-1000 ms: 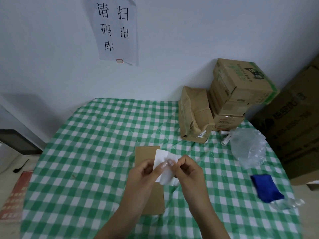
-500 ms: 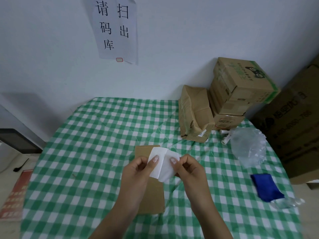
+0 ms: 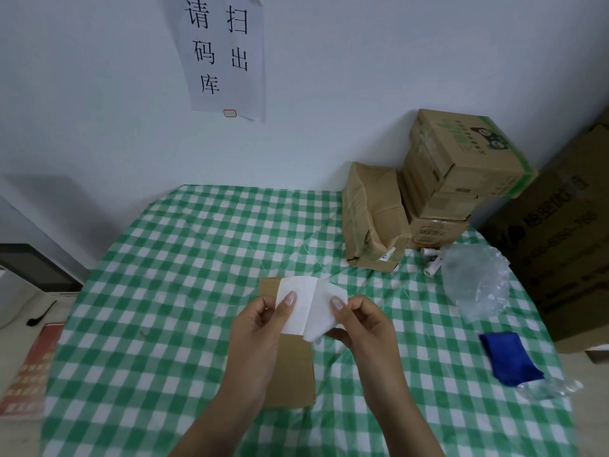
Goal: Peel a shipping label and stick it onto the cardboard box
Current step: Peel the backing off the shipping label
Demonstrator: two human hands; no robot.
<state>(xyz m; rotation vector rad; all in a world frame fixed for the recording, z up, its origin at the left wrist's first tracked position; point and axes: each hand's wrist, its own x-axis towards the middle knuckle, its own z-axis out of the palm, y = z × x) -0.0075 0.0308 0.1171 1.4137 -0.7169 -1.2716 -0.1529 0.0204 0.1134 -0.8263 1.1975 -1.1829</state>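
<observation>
Both hands up over the bench, mid-peel. Left hand pinched on the shipping label, thumb on its face; right hand pinched on the thinner sheet splitting off to the right, prob the backing. Two sheets joined along a centre line, not fully apart yet. Cardboard box lies flat on the green check cloth right under the hands, partly hidden by the left wrist.

Risks (judgement): label curls & sticks to itself or to fingers if pulled too fast; tearing at the seam if pull is skewed; goes on crooked or wrinkled since box face is narrow & half covered by the arm.

Around: stack of boxes & a crushed carton at back right, clear plastic bag, small white tubes, blue cloth at right, paper sign on wall. All well apart from the box; nothing blocks placement.
</observation>
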